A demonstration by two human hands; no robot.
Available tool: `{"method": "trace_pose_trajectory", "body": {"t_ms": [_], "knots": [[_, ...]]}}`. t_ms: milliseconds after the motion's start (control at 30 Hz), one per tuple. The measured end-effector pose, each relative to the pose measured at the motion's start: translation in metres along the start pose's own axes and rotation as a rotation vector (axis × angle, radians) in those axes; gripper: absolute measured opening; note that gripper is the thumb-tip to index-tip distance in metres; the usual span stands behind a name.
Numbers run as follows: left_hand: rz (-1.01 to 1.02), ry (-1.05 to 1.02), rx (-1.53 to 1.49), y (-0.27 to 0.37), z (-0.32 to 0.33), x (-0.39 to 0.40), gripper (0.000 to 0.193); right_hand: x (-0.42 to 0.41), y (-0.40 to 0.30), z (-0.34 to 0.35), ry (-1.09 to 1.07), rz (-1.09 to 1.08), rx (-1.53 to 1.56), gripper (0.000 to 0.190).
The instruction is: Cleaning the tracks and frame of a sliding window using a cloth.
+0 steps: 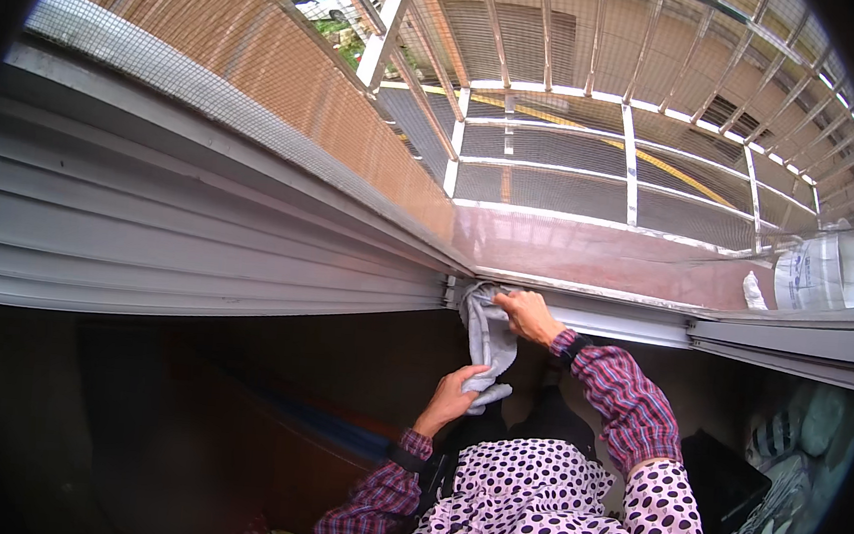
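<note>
A grey cloth [483, 332] hangs between my two hands at the corner of a window frame. My right hand [532, 317] grips its upper end against the sill track [611, 323]. Lower down, my left hand [450, 398] holds the other end, with a folded tail of cloth hanging past the fingers. The cloth's top touches the frame where the grey window jamb [210, 250] on the left meets the track. Part of the track behind the cloth is hidden.
An insect screen covers the opening, with a metal safety cage [634, 163] beyond it. On the outer ledge [586, 249] at the right stand a white bucket [810, 274] and a small white object [754, 291]. A black box-like object [722, 482] and plastic bags [825, 422] lie at the lower right.
</note>
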State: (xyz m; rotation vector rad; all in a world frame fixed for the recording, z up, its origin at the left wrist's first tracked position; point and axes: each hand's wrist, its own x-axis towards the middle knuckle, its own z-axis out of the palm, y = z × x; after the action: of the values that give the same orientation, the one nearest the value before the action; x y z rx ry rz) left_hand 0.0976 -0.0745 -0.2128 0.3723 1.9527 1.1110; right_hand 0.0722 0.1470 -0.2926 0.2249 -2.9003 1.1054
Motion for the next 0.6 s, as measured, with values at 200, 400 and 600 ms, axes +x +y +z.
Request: {"method": "trace_pose_trajectory", "body": {"t_ms": [200,400,600], "knots": [[0.006,0.069,-0.025,0.009,-0.001,-0.003,0.047,-0.005,-0.013,0.044,0.024,0.224,-0.054,0.043],[0.090,0.271,0.044,-0.006,-0.015,0.004,0.047,0.034,-0.044,0.088,0.239,0.316,-0.022,0.020],[-0.110,0.189,-0.082,-0.002,-0.012,0.009,0.047,0.059,-0.017,0.057,-0.001,0.187,-0.044,0.013]]}}
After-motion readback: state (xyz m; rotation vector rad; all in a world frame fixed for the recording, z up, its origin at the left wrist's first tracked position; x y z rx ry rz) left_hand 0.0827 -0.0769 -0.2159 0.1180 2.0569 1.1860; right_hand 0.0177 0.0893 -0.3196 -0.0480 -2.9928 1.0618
